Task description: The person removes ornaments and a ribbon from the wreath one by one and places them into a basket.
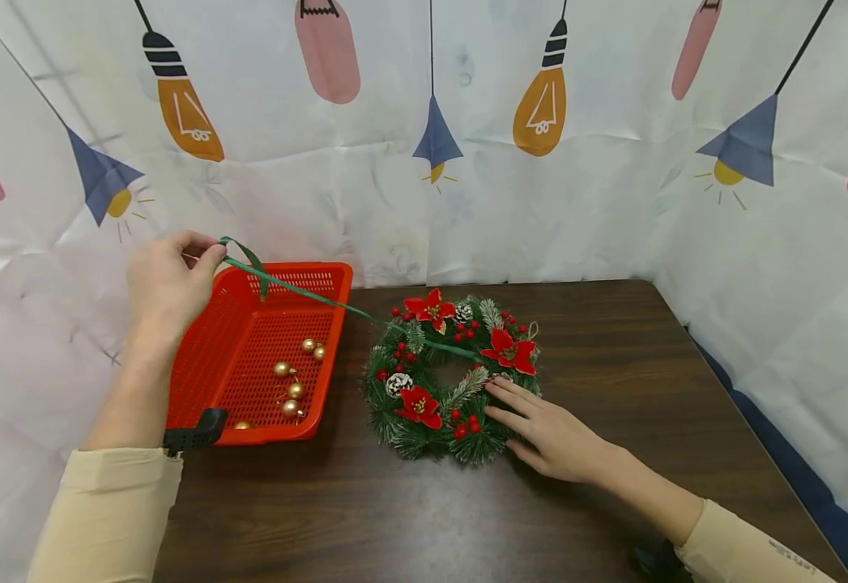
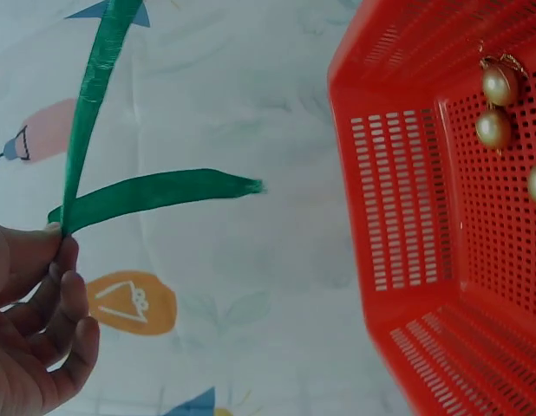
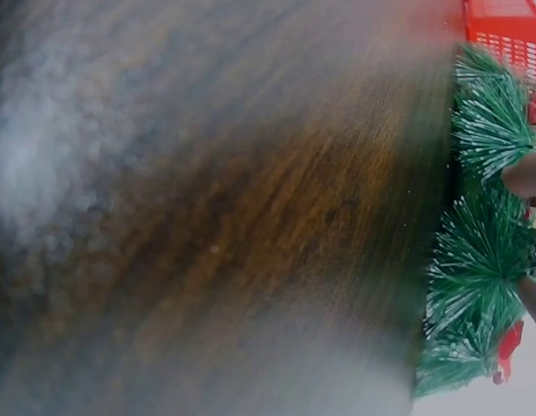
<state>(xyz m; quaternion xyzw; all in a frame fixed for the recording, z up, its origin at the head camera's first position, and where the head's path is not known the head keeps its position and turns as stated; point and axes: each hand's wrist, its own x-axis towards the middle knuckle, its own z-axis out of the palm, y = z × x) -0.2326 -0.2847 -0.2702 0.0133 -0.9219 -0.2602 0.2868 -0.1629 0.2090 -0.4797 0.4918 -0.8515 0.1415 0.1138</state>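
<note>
My left hand (image 1: pixel 172 279) pinches a green ribbon (image 1: pixel 300 291) between thumb and finger, above the far left part of the basket. The ribbon stretches down to the right, across to a Christmas wreath (image 1: pixel 412 441) lying on the table. In the left wrist view the ribbon's short frayed end (image 2: pixel 181 188) hangs free past the fingertips. Red flowers (image 1: pixel 509 351), pine cones (image 1: pixel 398 385) and red berries dot the wreath's frosted green needles. My right hand (image 1: pixel 551 433) rests on the wreath's right front side, its fingers extended. In the right wrist view only its fingertips show.
A red plastic basket (image 1: pixel 332 356) stands at the left of the dark wooden table (image 1: pixel 649 389), holding several small gold balls (image 1: pixel 290 407). Behind the table hangs a white cloth (image 1: pixel 380 194) printed with lamps and bulbs.
</note>
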